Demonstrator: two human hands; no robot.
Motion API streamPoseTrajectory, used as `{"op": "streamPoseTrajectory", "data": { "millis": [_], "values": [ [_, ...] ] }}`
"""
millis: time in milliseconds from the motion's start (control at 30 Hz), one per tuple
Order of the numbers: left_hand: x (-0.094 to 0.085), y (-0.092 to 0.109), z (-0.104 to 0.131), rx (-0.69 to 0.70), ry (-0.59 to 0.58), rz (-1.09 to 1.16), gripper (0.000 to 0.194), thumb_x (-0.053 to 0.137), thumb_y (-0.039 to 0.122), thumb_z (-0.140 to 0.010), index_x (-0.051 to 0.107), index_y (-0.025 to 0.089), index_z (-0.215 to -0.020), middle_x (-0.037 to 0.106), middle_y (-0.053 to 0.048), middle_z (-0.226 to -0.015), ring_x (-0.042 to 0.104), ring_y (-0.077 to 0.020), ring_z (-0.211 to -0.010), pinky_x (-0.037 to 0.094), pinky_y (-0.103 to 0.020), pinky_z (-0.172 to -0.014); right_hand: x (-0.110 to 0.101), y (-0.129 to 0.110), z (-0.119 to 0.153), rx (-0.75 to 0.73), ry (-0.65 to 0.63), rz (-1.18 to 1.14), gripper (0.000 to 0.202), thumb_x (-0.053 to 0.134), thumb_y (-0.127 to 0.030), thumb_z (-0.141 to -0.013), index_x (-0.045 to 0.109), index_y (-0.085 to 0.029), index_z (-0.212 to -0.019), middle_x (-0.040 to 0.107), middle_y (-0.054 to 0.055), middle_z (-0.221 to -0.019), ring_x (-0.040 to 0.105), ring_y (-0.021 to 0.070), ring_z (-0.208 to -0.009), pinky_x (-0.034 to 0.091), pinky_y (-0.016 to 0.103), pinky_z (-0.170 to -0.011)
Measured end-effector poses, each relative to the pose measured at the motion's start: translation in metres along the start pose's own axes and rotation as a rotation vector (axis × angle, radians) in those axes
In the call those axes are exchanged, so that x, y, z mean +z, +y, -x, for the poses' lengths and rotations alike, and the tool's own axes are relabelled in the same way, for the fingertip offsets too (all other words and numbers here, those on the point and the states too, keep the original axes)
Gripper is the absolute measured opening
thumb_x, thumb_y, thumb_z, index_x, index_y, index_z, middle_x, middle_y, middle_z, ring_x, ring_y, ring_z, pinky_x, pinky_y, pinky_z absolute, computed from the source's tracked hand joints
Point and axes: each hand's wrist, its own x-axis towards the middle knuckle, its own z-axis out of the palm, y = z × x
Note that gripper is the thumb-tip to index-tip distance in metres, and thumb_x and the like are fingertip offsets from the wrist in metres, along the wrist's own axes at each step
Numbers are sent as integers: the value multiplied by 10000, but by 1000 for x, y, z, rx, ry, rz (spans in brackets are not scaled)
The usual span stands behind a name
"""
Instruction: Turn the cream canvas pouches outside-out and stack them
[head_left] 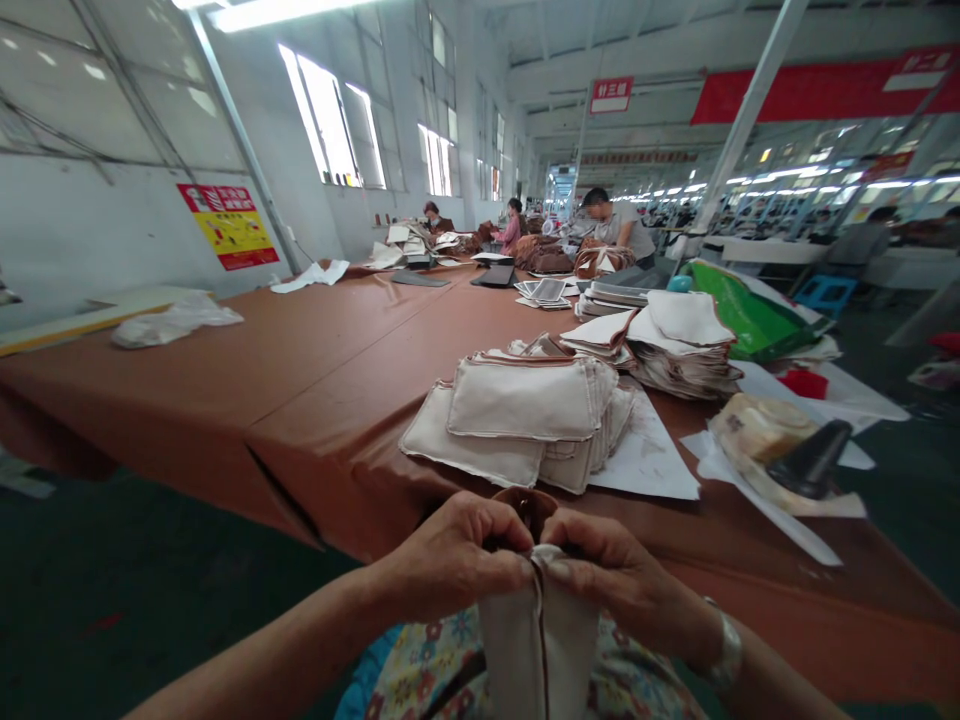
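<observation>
Both hands meet low in the centre of the head view, over a cream fabric piece (514,650) with a brown seam running down its middle. My left hand (457,555) pinches its top edge on the left of the seam. On the other side, my right hand (619,575) pinches the same edge, thumb and fingers pressed together. A brown part of the piece (531,505) shows just behind the fingertips. Beyond the hands, a stack of cream fabric pieces (525,400) with brown edges lies on the brown-covered table (337,400).
More cream stacks (675,345) stand behind to the right. A yellowish block with a black tool (814,460) rests on paper at the right. A green bag (750,310) lies beyond. Three people work farther back. Crumpled plastic (176,320) sits at the left.
</observation>
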Motion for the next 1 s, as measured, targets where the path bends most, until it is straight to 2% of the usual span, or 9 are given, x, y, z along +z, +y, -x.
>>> {"op": "streamPoseTrajectory", "data": {
  "millis": [133, 233, 367, 500, 733, 867, 1000],
  "values": [
    [4, 1, -1, -20, 10, -41, 178, 563, 198, -719, 684, 97, -802, 507, 30, -629, 374, -90, -563, 280, -205, -494, 0, -1, 4, -7, -13, -45, 289, 656, -402, -867, 544, -136, -876, 413, -26, -749, 308, 100, -650, 233, 225, -550],
    [6, 2, -2, 5, 28, -87, 163, 562, 215, -729, 671, 106, -781, 528, 27, -647, 401, -95, -578, 293, -199, -491, 3, -6, 3, -54, 18, 77, 305, 712, -390, -815, 551, -139, -881, 418, -31, -748, 317, 103, -652, 249, 226, -554],
    [9, 5, -2, 41, 65, -176, 105, 536, 165, -701, 627, 118, -719, 485, 47, -604, 370, -82, -546, 268, -192, -461, 7, -11, 1, -75, 99, 165, 254, 669, -364, -855, 562, -138, -810, 430, -30, -724, 337, 110, -665, 280, 228, -580],
    [8, 8, -2, 81, 46, -194, 84, 521, 157, -713, 594, 126, -685, 470, 48, -617, 370, -78, -556, 259, -188, -464, 11, -7, 1, -32, 153, 99, 245, 621, -350, -875, 559, -140, -766, 450, -20, -715, 346, 108, -649, 274, 221, -559],
    [4, 8, 3, 89, -108, -19, 164, 468, 180, -824, 581, 121, -721, 428, 40, -636, 355, -80, -571, 271, -190, -492, 18, 7, 7, 71, 169, -249, 203, 641, -317, -833, 549, -146, -774, 393, -52, -624, 266, 82, -551, 202, 207, -491],
    [2, 11, 5, 121, -128, -20, 165, 467, 157, -836, 544, 128, -692, 421, 42, -639, 357, -75, -575, 277, -185, -509, 20, 7, 9, 80, 147, -309, 207, 653, -321, -834, 560, -140, -794, 417, -47, -633, 282, 77, -545, 207, 205, -492],
    [-1, 12, 6, 157, -124, 48, 214, 459, 208, -871, 564, 120, -708, 451, 27, -674, 368, -82, -607, 310, -188, -543, 20, 5, 11, 80, 135, -334, 239, 661, -349, -842, 559, -137, -797, 427, -40, -651, 295, 78, -561, 222, 202, -508]
  ]
}}
